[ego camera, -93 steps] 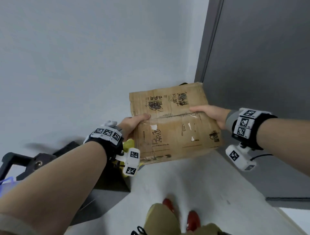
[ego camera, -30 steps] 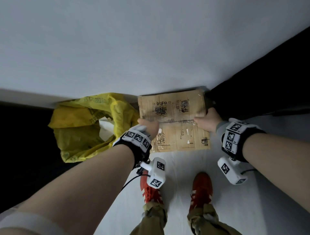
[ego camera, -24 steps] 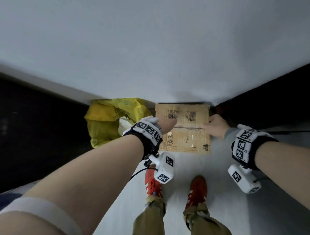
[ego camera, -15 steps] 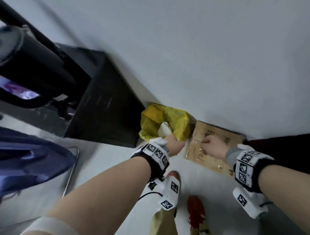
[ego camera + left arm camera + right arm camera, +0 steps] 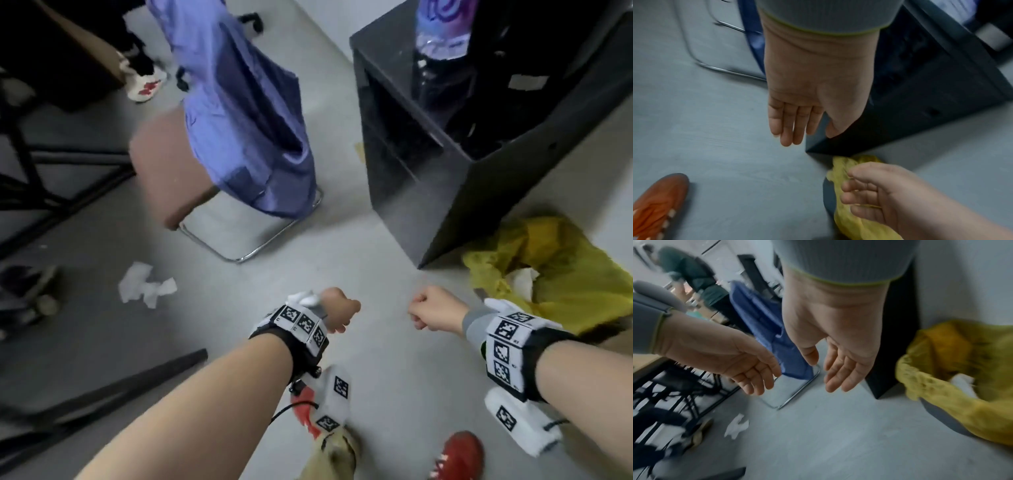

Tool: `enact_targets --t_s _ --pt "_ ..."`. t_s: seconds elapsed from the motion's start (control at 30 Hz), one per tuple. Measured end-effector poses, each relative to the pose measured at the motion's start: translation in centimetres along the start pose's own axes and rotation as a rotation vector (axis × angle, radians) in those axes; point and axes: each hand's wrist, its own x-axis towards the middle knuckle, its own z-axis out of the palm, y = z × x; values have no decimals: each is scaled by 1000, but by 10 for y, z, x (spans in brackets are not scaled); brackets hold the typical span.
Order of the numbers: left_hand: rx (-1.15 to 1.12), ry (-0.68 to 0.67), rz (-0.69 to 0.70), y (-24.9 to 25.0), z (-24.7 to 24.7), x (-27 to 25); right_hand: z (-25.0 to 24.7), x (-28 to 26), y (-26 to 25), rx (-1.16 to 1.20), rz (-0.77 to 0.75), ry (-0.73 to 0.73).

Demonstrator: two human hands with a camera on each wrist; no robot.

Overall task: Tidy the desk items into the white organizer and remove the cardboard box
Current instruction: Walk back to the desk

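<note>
Both hands hang empty over the grey floor. In the head view my left hand [image 5: 339, 313] and right hand [image 5: 430, 310] sit side by side, a short gap between them, fingers loosely curled. The left wrist view shows the left hand [image 5: 797, 123] with relaxed, nearly straight fingers and the right hand [image 5: 869, 190] in front of the yellow bag. In the right wrist view the right hand [image 5: 838, 369] and left hand [image 5: 748, 369] hold nothing. The cardboard box and the white organizer are out of sight.
A bin lined with a yellow bag [image 5: 548, 270] stands at the right beside a black cabinet [image 5: 445, 154]. A chair draped with a blue garment [image 5: 239, 102] is ahead. Crumpled tissue [image 5: 145, 287] and a black bar [image 5: 102, 387] lie on the floor. My red shoes [image 5: 459, 455] are below.
Both hands let go of the cardboard box, left against the wall beside the yellow bag. The view has swung left, away from the wall, and the hands are now empty.
</note>
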Motion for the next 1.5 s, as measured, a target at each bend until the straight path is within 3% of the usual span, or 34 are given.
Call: enact_targets --t_s 0.07,0.23,0.37,0.53,0.63,0.8,0.93,1.17,1.4,1.5 --pt "-52 61 -28 -37 -22 5 20 9 -25 -9 20 -5" --pt "-177 140 -172 -185 -105 31 139 54 -128 -145 -10 -132" --pt "-277 174 -253 -273 -163 43 216 66 -213 -245 -31 -211" --pt "-381 297 -258 -330 -249 15 297 84 -332 -256 -123 -266" --pt "-415 361 -297 -358 -286 30 339 99 -387 -158 -124 -313" --pt "-426 387 -429 -397 -341 92 392 150 -460 106 69 -473" --pt "-468 490 -505 -403 -410 123 421 212 -538 160 101 -492" --pt "-642 544 -488 -456 -518 217 504 326 -638 18 -16 -520" --pt "-676 510 -529 -548 -540 341 592 438 -682 6 -145 -440" --pt "-714 499 -536 -591 -539 393 629 500 -668 -232 -317 -443"
